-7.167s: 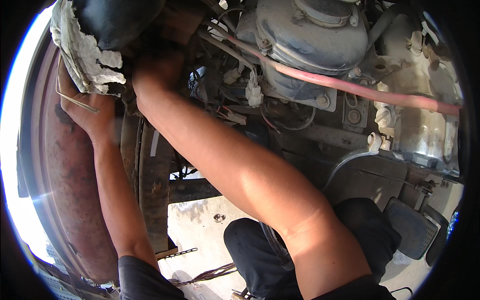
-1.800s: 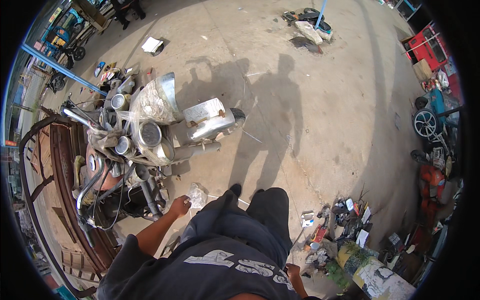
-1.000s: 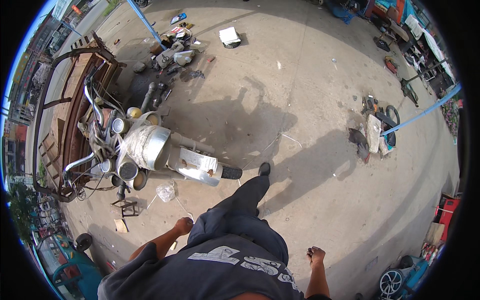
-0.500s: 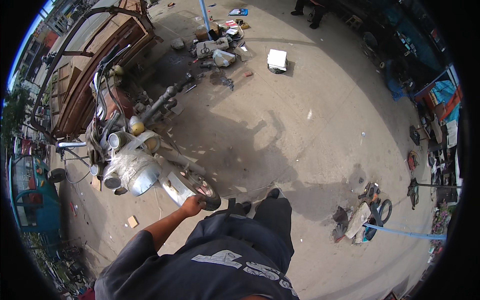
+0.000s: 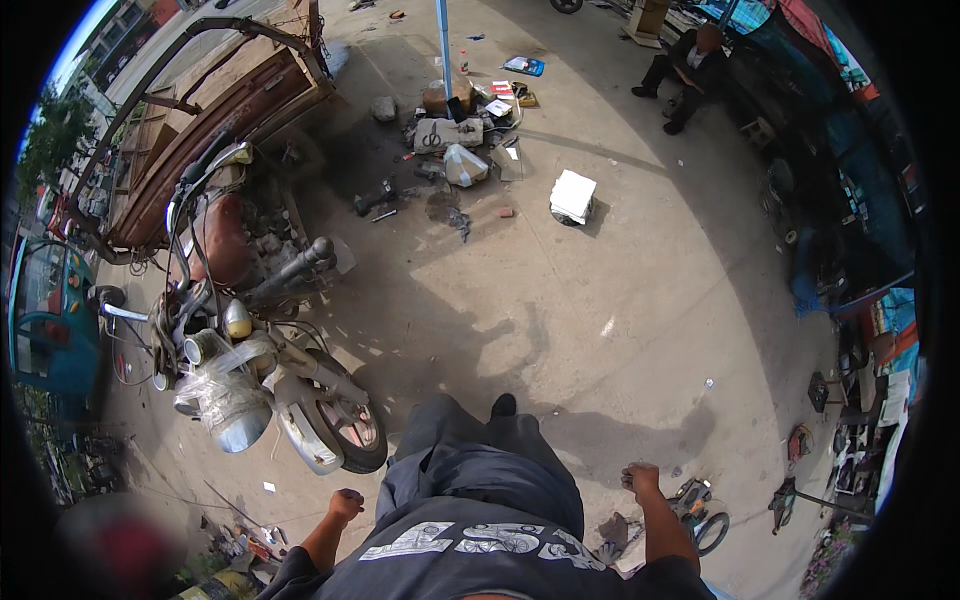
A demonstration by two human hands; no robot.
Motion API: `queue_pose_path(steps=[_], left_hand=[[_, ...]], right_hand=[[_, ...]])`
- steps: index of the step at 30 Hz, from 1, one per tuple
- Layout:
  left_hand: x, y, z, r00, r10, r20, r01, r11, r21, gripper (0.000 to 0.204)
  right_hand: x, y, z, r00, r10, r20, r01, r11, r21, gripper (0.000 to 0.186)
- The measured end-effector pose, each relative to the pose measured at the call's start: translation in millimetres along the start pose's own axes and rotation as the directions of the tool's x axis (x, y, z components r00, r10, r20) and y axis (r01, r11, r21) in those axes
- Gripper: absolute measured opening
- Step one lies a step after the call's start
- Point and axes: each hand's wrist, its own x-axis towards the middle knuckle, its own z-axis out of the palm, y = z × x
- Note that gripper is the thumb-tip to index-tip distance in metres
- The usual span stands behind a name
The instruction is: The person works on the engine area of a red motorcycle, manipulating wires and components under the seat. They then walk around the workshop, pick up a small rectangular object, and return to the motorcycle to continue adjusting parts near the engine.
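My left hand (image 5: pixel 346 504) hangs low beside my dark trousers, below the front wheel (image 5: pixel 352 430) of an old motor tricycle and apart from it, fingers curled closed. My right hand (image 5: pixel 640 477) is raised at my right side, also curled closed. Whether either holds anything small, I cannot make out. The tricycle stands at the left with silver fork and fender (image 5: pixel 310 440), a clear-wrapped headlamp housing (image 5: pixel 225 395), handlebars with hanging cables, a worn red tank (image 5: pixel 222 245) and a rusty cargo bed (image 5: pixel 190 175).
A blue post (image 5: pixel 442 45) rises from clutter of parts and tools. A white stack (image 5: pixel 572 195) sits on the concrete (image 5: pixel 620 280). A seated person (image 5: pixel 680 85) is at upper right. A teal vehicle (image 5: pixel 45 320) stands left, piled goods right, tyre and debris (image 5: pixel 712 533) lower right.
I have come from working inside the machinery to walking beside it. Since half a second ago my left hand has left the front fender, my right hand has appeared, and the view has turned.
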Motion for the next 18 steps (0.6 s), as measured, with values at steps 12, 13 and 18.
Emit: queue_pose_path(steps=[12,13,18], left_hand=[[36.8,214.2,46.9,0.979,0.204,0.020,-0.199,0.971,-0.128,0.010],[63.9,213.2,57.3,0.997,0.075,0.035,-0.059,0.943,-0.327,0.007],[137.3,262.5,18.2,0.987,0.127,0.100,-0.087,0.940,-0.330,0.006]], right_hand=[[145.0,-32.2,4.2,0.930,0.133,0.342,-0.140,0.990,-0.004,0.010],[160.1,-24.9,-20.7,0.885,0.147,0.443,-0.215,0.971,0.108,0.011],[61.1,-105.5,94.9,0.945,0.313,0.095,-0.290,0.937,-0.195,0.014]])
